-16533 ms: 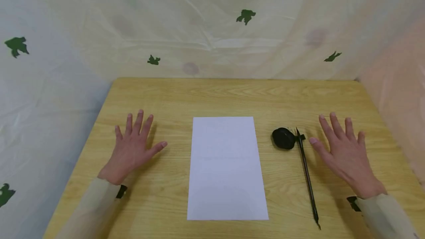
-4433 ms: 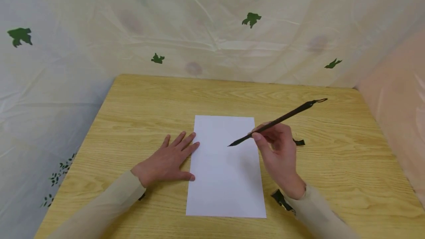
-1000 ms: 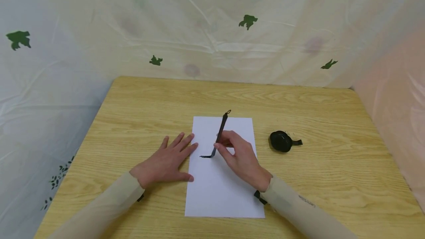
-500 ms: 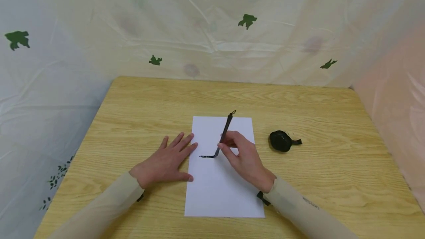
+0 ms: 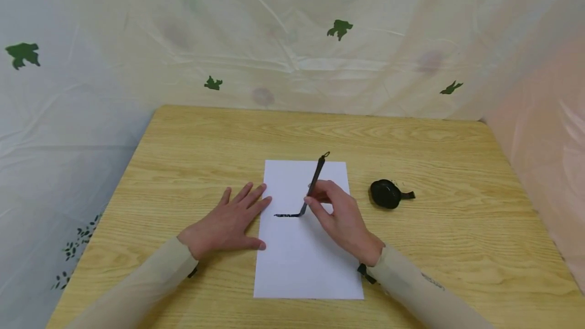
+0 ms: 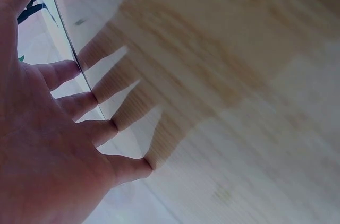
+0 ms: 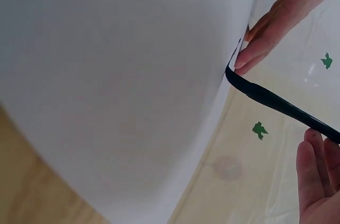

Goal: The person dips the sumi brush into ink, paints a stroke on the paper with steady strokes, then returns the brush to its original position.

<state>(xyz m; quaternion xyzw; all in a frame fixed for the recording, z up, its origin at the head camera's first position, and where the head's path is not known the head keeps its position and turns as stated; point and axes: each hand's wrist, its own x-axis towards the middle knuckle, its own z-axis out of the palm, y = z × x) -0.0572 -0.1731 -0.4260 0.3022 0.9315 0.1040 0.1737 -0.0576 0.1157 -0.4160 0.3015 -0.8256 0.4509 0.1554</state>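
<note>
A white sheet of paper (image 5: pixel 297 268) lies upright in the middle of the wooden table. My right hand (image 5: pixel 343 222) pinches a dark writing brush (image 5: pixel 315 176) over it, handle leaning to the right. The bent brush tip presses on the paper at the right end of a short black horizontal stroke (image 5: pixel 287 215). In the right wrist view the brush (image 7: pixel 276 102) curves where its bristles meet the sheet. My left hand (image 5: pixel 228 225) lies flat with fingers spread, thumb and fingertips at the paper's left edge; the left wrist view shows its palm side (image 6: pixel 48 144).
A small round black ink dish (image 5: pixel 386 194) with a short handle stands on the table to the right of the paper. Pale curtains with green leaf-like shapes (image 5: pixel 340 28) hang behind the table (image 5: pixel 205 136) and at both sides.
Over the last second the right hand has drawn the brush a little to the right, and the black stroke has lengthened. Earlier the brush lay by the dish. The left hand stays put lately.
</note>
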